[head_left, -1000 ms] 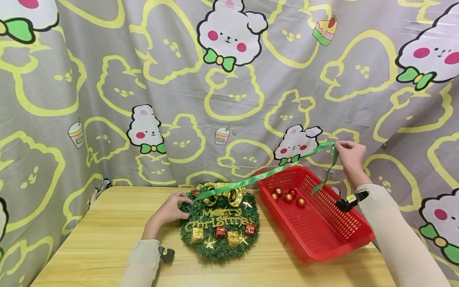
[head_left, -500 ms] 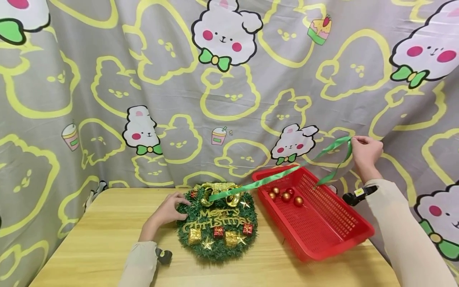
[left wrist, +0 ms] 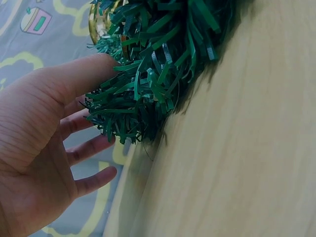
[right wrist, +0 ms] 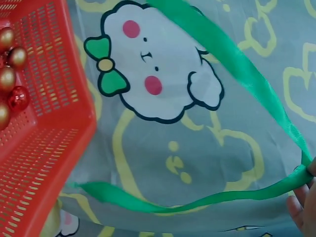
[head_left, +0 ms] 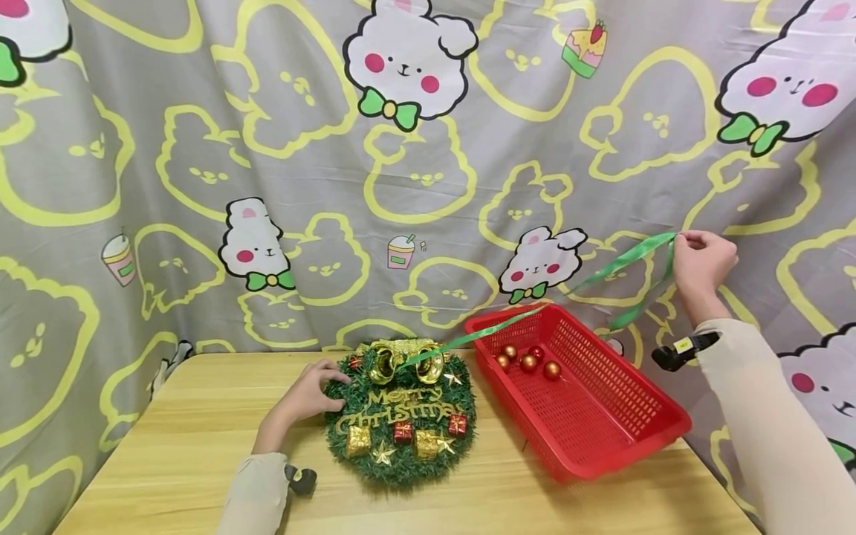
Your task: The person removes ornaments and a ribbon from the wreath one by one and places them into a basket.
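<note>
A green wreath [head_left: 401, 475] with gold bells, small gift boxes, stars and gold "Merry Christmas" letters lies on the table. My left hand [head_left: 314, 390] grips its left edge; in the left wrist view the thumb [left wrist: 89, 74] presses into the tinsel and the lower fingers spread out behind. High at the right, my right hand [head_left: 705, 264] pinches a green ribbon [head_left: 625, 258]. One length of the ribbon slants down leftward to the bells [head_left: 428, 368], and a shorter tail hangs beyond the basket. The right wrist view shows both lengths meeting at the fingertips [right wrist: 296, 207].
A red perforated basket [head_left: 575, 468] stands tilted at the wreath's right, with several gold and red baubles [head_left: 528, 362] at its far end. The wooden table [head_left: 200, 446] ends at a grey patterned curtain [head_left: 321, 178] behind.
My right hand has moved up and right, drawing the ribbon along. The ribbon's left end has slid from the wreath's left edge to the bells. My left hand stays at the wreath.
</note>
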Action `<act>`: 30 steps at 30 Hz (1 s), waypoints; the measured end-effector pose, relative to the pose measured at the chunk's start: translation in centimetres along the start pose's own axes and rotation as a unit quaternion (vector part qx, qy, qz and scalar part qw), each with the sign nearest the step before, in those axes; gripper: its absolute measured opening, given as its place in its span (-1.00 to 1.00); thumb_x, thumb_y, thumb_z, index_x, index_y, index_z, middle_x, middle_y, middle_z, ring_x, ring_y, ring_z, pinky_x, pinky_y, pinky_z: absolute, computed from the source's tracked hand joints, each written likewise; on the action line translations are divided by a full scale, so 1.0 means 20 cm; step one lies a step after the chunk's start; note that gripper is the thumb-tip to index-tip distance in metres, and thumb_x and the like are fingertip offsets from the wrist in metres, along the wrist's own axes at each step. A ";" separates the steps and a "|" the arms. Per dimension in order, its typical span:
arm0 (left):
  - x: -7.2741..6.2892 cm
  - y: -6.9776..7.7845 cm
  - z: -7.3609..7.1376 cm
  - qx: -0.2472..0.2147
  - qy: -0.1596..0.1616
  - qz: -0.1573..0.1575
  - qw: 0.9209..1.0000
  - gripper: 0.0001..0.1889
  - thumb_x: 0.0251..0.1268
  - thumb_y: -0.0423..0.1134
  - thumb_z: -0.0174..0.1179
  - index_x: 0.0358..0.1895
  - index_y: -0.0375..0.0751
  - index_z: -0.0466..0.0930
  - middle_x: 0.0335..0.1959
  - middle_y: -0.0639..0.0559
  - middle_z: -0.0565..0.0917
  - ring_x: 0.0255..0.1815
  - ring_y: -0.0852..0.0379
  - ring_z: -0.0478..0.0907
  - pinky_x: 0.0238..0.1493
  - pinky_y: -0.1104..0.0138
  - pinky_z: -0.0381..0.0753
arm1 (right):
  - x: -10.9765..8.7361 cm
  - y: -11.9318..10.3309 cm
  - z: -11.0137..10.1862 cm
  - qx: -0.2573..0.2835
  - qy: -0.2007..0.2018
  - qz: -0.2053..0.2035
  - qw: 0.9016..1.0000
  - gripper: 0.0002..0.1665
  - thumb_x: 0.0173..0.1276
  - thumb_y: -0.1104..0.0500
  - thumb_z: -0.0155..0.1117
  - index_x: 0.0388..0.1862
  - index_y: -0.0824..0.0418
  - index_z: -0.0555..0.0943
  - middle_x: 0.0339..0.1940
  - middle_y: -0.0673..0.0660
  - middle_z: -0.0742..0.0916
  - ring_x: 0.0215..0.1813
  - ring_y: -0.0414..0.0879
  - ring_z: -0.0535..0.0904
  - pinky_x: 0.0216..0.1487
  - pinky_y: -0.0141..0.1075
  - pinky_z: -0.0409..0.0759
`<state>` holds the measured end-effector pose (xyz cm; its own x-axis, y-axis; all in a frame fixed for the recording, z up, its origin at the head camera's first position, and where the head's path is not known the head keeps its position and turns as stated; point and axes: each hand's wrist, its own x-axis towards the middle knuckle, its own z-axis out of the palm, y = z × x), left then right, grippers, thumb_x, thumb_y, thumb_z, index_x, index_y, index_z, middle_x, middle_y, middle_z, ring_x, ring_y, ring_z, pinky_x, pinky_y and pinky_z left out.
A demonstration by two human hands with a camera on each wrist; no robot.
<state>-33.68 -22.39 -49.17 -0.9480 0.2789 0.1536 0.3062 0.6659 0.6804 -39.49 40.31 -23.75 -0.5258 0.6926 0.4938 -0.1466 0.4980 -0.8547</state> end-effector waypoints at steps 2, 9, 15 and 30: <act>0.00 0.00 0.00 0.001 0.000 0.004 1.000 -0.62 0.08 -0.27 0.49 0.04 -0.08 0.75 0.22 -0.16 0.49 0.25 -0.20 0.33 0.17 -0.16 0.48 | 0.01 -0.02 -0.01 0.006 0.010 -0.004 1.000 -0.69 0.35 0.06 0.22 -0.57 -0.32 0.61 -0.77 -0.54 0.45 -0.55 -0.58 0.37 -0.26 -0.63 0.28; 0.01 -0.01 0.00 0.002 0.002 0.004 1.000 -0.64 0.10 -0.28 0.49 0.02 -0.04 0.75 0.21 -0.13 0.50 0.24 -0.18 0.33 0.16 -0.14 0.49 | 0.08 -0.11 -0.06 0.050 0.078 0.026 0.995 -0.64 0.33 0.09 0.21 -0.63 -0.33 0.58 -0.74 -0.49 0.48 -0.54 -0.59 0.39 -0.26 -0.62 0.32; 0.01 -0.02 0.00 0.001 0.002 0.003 1.000 -0.63 0.09 -0.29 0.49 0.02 -0.05 0.75 0.21 -0.13 0.50 0.25 -0.19 0.33 0.17 -0.18 0.49 | 0.09 -0.15 -0.05 0.075 0.112 0.020 0.991 -0.76 0.34 0.07 0.24 -0.48 -0.27 0.69 -0.69 -0.47 0.51 -0.51 -0.59 0.42 -0.23 -0.63 0.35; 0.00 0.00 0.00 -0.007 0.002 -0.004 1.000 -0.62 0.08 -0.30 0.49 0.03 -0.07 0.75 0.27 -0.17 0.48 0.28 -0.21 0.31 0.19 -0.17 0.48 | -0.19 -0.07 0.09 -0.028 -0.328 -0.105 0.938 -0.66 0.44 0.15 0.31 -0.02 0.42 0.71 -0.54 -0.47 0.66 -0.44 -0.50 0.61 -0.39 -0.52 0.62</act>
<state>-33.74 -22.43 -49.22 -0.9508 0.2705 0.1508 0.2970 0.6583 0.6916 -38.77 36.06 -24.60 -0.8957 0.1152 0.4294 -0.2695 0.6274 -0.7306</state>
